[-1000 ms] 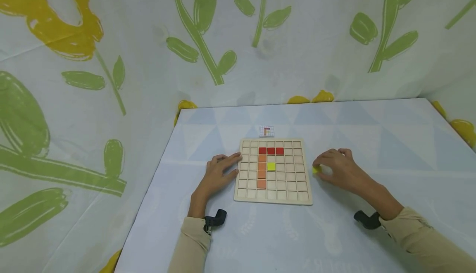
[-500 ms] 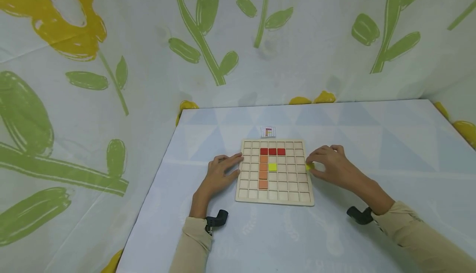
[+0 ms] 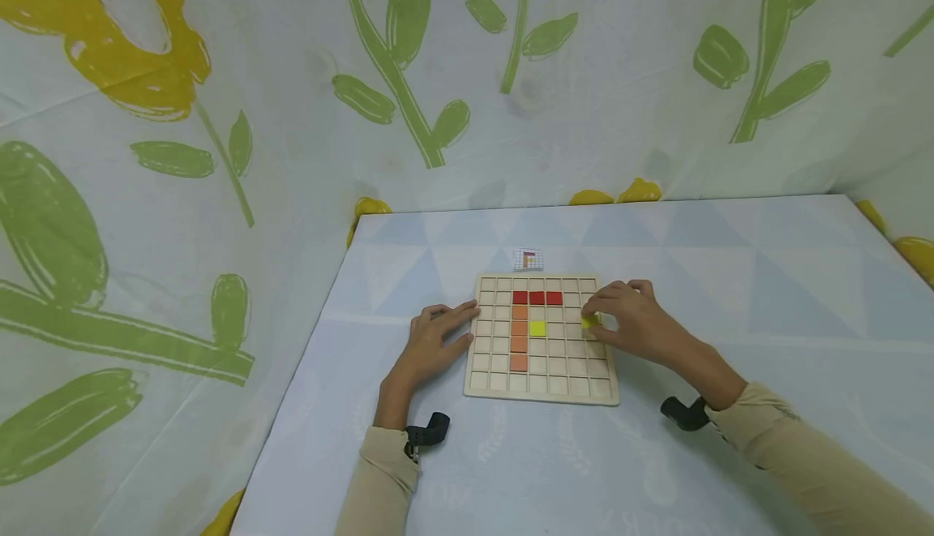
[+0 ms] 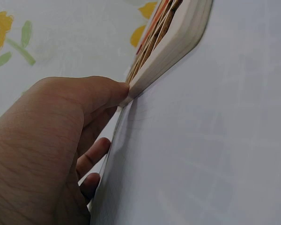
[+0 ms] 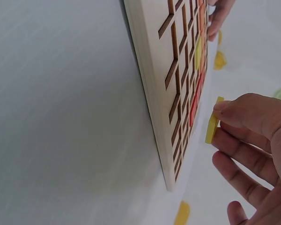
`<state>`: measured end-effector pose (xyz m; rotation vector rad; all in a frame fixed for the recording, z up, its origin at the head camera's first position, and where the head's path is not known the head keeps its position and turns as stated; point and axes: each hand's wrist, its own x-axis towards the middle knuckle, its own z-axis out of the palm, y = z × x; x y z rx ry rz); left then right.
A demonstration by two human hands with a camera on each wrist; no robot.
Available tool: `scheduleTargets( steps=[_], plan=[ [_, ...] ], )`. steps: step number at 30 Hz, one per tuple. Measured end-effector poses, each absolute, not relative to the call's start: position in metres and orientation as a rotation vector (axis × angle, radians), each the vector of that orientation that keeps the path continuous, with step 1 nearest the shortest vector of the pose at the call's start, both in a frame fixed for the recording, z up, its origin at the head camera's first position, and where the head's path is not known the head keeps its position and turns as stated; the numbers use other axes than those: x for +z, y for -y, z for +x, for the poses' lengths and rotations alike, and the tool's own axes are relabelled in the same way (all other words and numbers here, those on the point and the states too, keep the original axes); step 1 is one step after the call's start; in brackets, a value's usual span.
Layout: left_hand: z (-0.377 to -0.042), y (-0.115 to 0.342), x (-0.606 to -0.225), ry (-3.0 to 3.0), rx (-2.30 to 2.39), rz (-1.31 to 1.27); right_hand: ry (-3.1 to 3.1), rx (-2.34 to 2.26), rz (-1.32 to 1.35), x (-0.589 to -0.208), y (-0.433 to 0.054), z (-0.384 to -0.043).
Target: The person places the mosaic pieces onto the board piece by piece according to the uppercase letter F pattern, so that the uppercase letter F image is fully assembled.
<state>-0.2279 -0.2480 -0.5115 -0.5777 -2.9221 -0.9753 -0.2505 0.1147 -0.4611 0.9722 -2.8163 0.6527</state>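
A wooden grid board (image 3: 557, 366) lies on the table. Three red tiles (image 3: 537, 298) form a row in it, several orange tiles (image 3: 519, 345) run down from the left one, and a yellow tile (image 3: 537, 328) sits beside that column. My left hand (image 3: 432, 340) rests at the board's left edge with fingers extended, its thumb touching the side in the left wrist view. Between thumb and fingers, my right hand (image 3: 633, 321) pinches another yellow tile (image 5: 214, 120), held up over the right columns of the board. The right wrist view shows this tile apart from the board's surface.
Just behind the board is a small card (image 3: 529, 259) printed with a coloured grid pattern. The pale table (image 3: 700, 276) meets a flower-print cloth (image 3: 613, 130) at the back and left. Each wrist carries a black camera mount (image 3: 430, 430).
My right hand has carried the pinched yellow tile leftward, from beside the board to over its right columns. The left hand stays at the board's left edge.
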Motion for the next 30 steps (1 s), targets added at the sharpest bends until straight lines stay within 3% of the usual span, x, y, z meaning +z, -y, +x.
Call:
scheduleTargets(
  steps=[30],
  plan=[
    [-0.231,0.250,-0.514,2.938,-0.919,-0.591,2.867,0.647,0.990,-0.469,-0.072,-0.256]
  ],
)
